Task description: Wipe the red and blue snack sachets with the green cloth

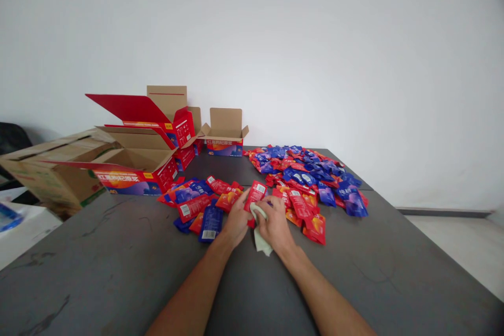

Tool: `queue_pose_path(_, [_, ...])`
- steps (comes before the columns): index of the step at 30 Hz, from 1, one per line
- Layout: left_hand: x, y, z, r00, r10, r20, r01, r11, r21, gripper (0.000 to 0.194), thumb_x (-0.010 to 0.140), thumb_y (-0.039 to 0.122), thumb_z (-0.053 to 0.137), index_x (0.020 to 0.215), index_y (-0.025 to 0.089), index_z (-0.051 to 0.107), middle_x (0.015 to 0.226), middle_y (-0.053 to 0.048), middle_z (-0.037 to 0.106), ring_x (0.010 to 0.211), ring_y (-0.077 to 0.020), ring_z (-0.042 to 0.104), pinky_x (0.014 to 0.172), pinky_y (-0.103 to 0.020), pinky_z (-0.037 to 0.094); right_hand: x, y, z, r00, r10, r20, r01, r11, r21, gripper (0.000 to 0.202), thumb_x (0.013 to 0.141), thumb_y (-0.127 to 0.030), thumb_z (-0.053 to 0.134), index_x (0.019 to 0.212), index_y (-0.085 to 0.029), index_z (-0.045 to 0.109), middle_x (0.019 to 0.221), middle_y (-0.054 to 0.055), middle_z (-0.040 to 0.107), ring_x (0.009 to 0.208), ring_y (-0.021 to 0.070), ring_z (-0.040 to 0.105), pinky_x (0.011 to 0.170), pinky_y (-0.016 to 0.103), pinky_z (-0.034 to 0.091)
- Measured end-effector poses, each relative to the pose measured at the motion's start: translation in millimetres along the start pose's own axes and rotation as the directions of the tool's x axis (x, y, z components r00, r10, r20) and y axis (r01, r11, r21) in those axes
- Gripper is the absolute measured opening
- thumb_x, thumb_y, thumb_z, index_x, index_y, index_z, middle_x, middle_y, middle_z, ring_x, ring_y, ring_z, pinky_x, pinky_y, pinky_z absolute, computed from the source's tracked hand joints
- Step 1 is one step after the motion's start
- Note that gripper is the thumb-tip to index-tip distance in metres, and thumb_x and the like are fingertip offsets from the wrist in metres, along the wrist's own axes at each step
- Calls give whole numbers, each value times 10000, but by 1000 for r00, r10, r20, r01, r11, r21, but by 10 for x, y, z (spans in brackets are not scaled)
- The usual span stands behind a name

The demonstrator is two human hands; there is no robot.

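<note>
My left hand (237, 220) is closed on the edge of a red pouch (256, 192), which it holds just above the dark table. A pale cloth (262, 242) is gripped in my right hand (274, 223) and touches the face of that pouch; its lower end hangs toward the table. Left of my hands lies a small pile of red and blue pouches, with a blue pouch (211, 223) nearest to my left wrist. Several red pouches (301, 205) lie just right of my right hand.
Behind, a large heap of red and blue pouches (307, 168) covers the table's (354, 273) back right. Open red cartons (129, 181) stand at the left, and another open carton (224, 147) at the back. A brown cardboard box (66, 178) is beyond the left edge.
</note>
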State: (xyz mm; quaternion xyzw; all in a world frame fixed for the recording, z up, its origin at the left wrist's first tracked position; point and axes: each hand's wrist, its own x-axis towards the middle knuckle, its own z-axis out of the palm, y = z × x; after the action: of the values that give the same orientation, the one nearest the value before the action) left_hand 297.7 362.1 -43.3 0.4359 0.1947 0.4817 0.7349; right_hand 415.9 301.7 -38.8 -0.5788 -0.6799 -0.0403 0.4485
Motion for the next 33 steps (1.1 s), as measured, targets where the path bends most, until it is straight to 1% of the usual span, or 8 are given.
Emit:
queue_pose_path(5, [-45, 31, 8, 998, -4, 55, 1, 998, 62, 893, 554, -2, 556, 1420, 214, 510, 1165, -98, 697, 911, -177, 660, 648, -210, 469, -11, -37, -1, 997, -31, 71, 27, 998, 54, 257, 910, -168, 536, 1093, -244, 699, 1033, 71, 629, 971, 229, 531, 881, 376, 436])
queue_pose_path(9, [-84, 11, 35, 988, -74, 135, 58, 991, 123, 917, 561, -6, 560, 1440, 246, 499, 1177, -83, 697, 971, -199, 661, 724, -251, 506, 63, 77, -109, 996, 53, -70, -49, 997, 53, 257, 916, -185, 518, 1094, -223, 699, 1035, 87, 640, 1002, 241, 542, 919, 399, 449])
queue_pose_path(14, [-119, -57, 107, 970, -101, 223, 76, 990, 119, 876, 585, -9, 584, 1421, 246, 529, 1233, -87, 683, 1078, -232, 645, 865, -310, 512, 109, 254, -225, 964, 141, -227, -150, 988, -22, 275, 902, -201, 521, 1088, -219, 722, 1062, 94, 625, 1029, 248, 534, 946, 411, 451])
queue_pose_path(17, [-119, -84, 104, 975, -88, 203, 57, 987, 153, 851, 604, 21, 605, 1422, 241, 526, 1226, -89, 687, 1077, -238, 643, 877, -323, 507, 81, 233, -182, 975, 104, -197, -113, 993, -38, 291, 897, -183, 515, 1092, -220, 728, 1051, 93, 615, 1011, 247, 523, 918, 401, 452])
queue_pose_path(22, [-78, -92, -3, 992, -61, 110, 34, 973, 230, 855, 605, 64, 594, 1440, 220, 496, 1175, -87, 699, 987, -214, 650, 750, -267, 496, 22, 11, -56, 1000, -6, 31, 5, 1000, 19, 280, 884, -124, 507, 1014, -223, 734, 980, 74, 620, 952, 225, 515, 866, 364, 429])
queue_pose_path(25, [-50, -87, -40, 996, -35, 87, 16, 977, 214, 895, 568, 50, 557, 1442, 230, 486, 1201, -82, 688, 960, -200, 649, 703, -243, 481, 10, -69, -29, 995, -39, 94, 35, 998, 44, 260, 874, -109, 518, 945, -236, 733, 953, 59, 621, 931, 216, 511, 866, 357, 412])
queue_pose_path(28, [-30, -75, -17, 997, -29, 75, 15, 984, 178, 918, 553, 47, 556, 1446, 238, 468, 1222, -83, 680, 963, -198, 652, 733, -260, 501, 17, -50, -30, 998, -13, 60, 8, 997, 81, 267, 866, -121, 541, 1009, -246, 730, 983, 61, 628, 954, 224, 524, 881, 365, 420])
queue_pose_path(33, [-24, -10, 68, 998, -37, 55, 32, 995, 91, 831, 595, 71, 597, 1405, 230, 500, 1220, -92, 683, 1005, -220, 668, 859, -350, 536, 53, 92, -93, 978, 166, -129, -155, 983, 96, 249, 899, -218, 543, 1083, -223, 711, 1069, 103, 637, 1033, 257, 550, 937, 411, 447])
